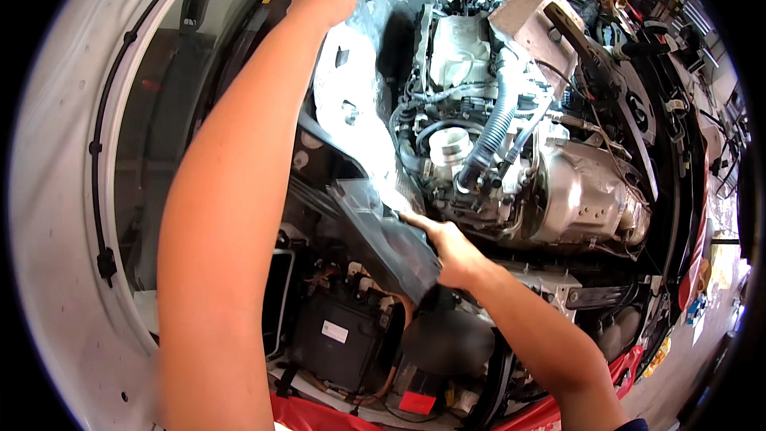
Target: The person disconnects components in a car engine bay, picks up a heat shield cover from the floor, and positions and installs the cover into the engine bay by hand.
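My left hand (323, 1) is closed in a fist at the far end of a silver, foil-like heat shield panel (351, 88). What lies inside its fingers is hidden. My right hand (455, 251) grips the edge of a dark grey plastic panel (388, 241), thumb side toward the heat shield. That plastic panel slants below the near end of the heat shield, over the left part of the engine bay. Beside my right hand sits the engine, with a ribbed grey hose (499, 124) and a round open metal neck (451, 146).
A dented metal heat cover (578, 191) is right of the engine, with a cardboard-coloured box (536, 17) above. Nearer me lie a black box with a white label (327, 339) and a round black part (448, 342). The windscreen (159, 136) runs along the left; red fabric (319, 415) lines the near edge.
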`<state>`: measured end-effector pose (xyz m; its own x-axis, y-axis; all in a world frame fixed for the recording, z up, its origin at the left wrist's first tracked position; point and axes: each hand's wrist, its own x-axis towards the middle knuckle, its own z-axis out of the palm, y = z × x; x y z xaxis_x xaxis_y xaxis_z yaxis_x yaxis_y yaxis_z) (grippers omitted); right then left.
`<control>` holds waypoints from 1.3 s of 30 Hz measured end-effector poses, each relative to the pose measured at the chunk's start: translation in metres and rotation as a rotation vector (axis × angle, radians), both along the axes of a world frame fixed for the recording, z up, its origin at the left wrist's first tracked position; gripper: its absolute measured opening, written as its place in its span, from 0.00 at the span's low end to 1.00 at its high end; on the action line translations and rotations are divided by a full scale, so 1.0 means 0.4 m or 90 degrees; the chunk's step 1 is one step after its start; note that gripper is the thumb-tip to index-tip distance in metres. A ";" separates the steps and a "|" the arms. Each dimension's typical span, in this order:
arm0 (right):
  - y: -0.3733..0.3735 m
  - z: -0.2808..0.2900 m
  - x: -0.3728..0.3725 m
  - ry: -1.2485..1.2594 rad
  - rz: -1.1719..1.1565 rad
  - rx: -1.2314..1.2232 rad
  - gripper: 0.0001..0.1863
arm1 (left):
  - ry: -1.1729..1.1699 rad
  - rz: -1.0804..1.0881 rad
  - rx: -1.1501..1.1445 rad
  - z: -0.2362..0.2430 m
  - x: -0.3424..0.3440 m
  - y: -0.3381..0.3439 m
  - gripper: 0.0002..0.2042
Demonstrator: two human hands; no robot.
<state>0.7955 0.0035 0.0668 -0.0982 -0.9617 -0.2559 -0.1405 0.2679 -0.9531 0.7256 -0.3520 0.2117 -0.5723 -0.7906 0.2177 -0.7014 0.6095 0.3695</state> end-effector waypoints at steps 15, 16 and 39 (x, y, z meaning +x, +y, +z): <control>0.070 0.080 -0.063 0.072 0.051 -0.192 0.36 | 0.014 0.023 -0.015 0.018 0.031 0.183 0.21; 0.067 0.073 -0.058 0.079 0.037 -0.195 0.35 | 0.010 0.035 0.004 0.024 0.030 0.182 0.21; 0.150 0.028 -0.065 0.026 -0.013 -0.152 0.26 | 0.030 0.067 -0.006 -0.017 0.025 0.239 0.13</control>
